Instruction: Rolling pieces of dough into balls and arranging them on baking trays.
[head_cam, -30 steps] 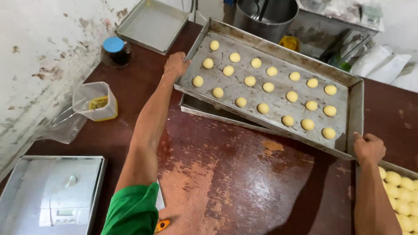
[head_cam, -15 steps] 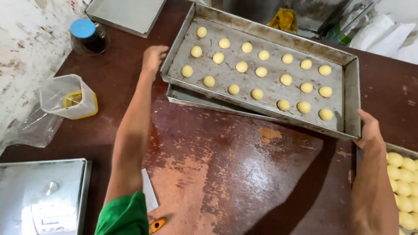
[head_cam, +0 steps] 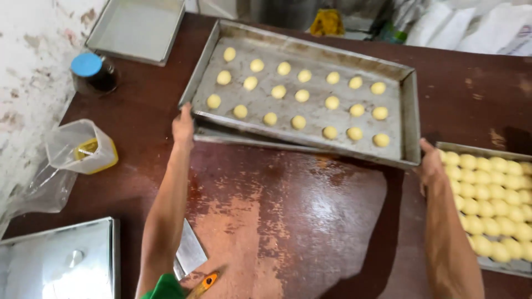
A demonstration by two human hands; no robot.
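Observation:
A large metal baking tray point(head_cam: 407, 105) carries several small yellow dough balls point(head_cam: 302, 95) in rows. It rests tilted over a second tray point(head_cam: 221, 135) that shows beneath its near edge. My left hand point(head_cam: 183, 124) grips the tray's near left corner. My right hand point(head_cam: 431, 160) holds its near right corner. Both arms reach forward over the dark brown table point(head_cam: 277, 210).
Another tray point(head_cam: 487, 152) packed with dough balls sits at the right. A clear measuring cup point(head_cam: 83, 147) and a blue-lidded jar point(head_cam: 91, 72) stand at the left. An empty tray point(head_cam: 136, 27) lies far left. A scale point(head_cam: 61, 260) and an orange-handled scraper point(head_cam: 191, 257) lie near me.
The tray with dough balls has come down and toward me, its right end swinging lower. Both hands stay on its corners.

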